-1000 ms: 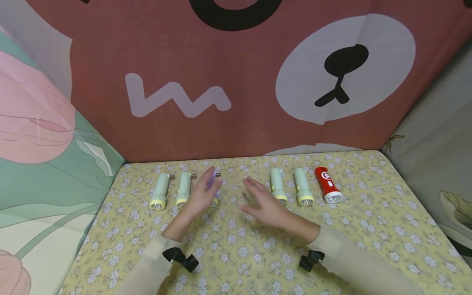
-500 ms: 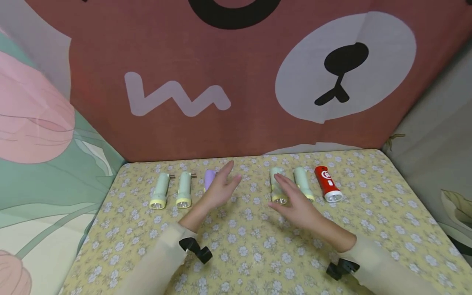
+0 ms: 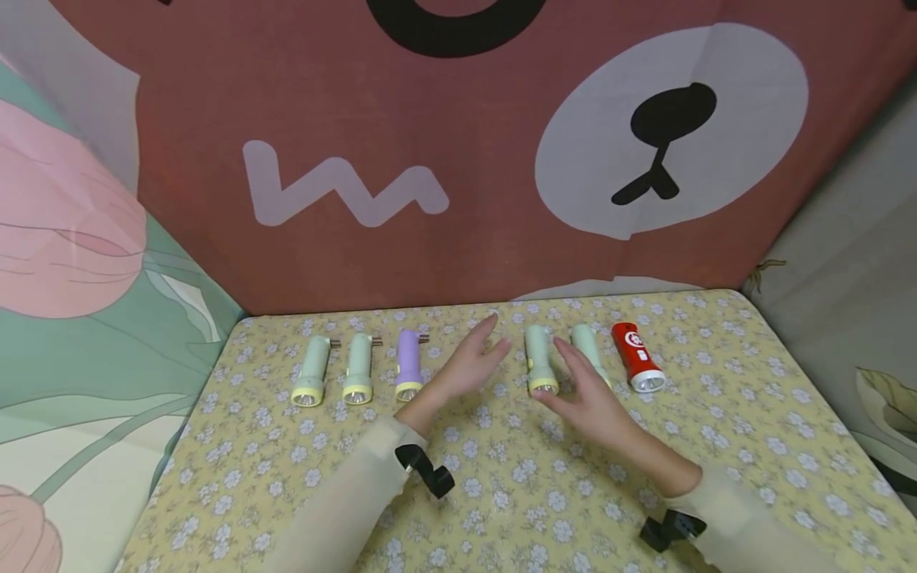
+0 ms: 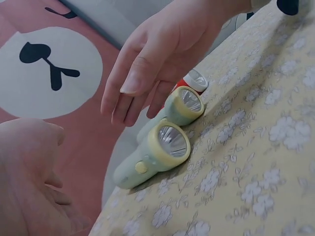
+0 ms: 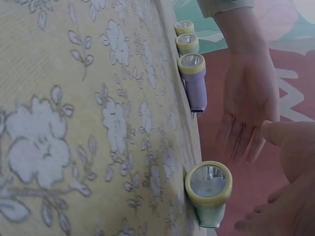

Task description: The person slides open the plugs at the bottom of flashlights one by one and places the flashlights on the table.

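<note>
Between the two hands in the head view lies a pale green flashlight point(image 3: 539, 358) with a yellow rim. My left hand point(image 3: 470, 362) hovers to its left, fingers straight, holding nothing. On its other side my right hand point(image 3: 591, 398) has thumb and fingers spread apart, also holding nothing; it partly covers a second green flashlight point(image 3: 587, 348). In the left wrist view the nearer green flashlight point(image 4: 155, 153) shows its yellow side button, apart from both hands. A purple flashlight point(image 3: 409, 362) with metal prongs out at its back end lies left of my left hand.
Farther left lie two more green flashlights, an inner one point(image 3: 359, 366) and an outer one point(image 3: 311, 370), both with prongs showing. A red flashlight point(image 3: 636, 356) lies at the right. The flowered tablecloth point(image 3: 501, 509) meets a brown bear-print curtain point(image 3: 487, 255) at the back.
Both hands have moved right, the left from over the purple flashlight to beside the middle green one. The right hand went from left of that flashlight to its right. The flashlights stayed put.
</note>
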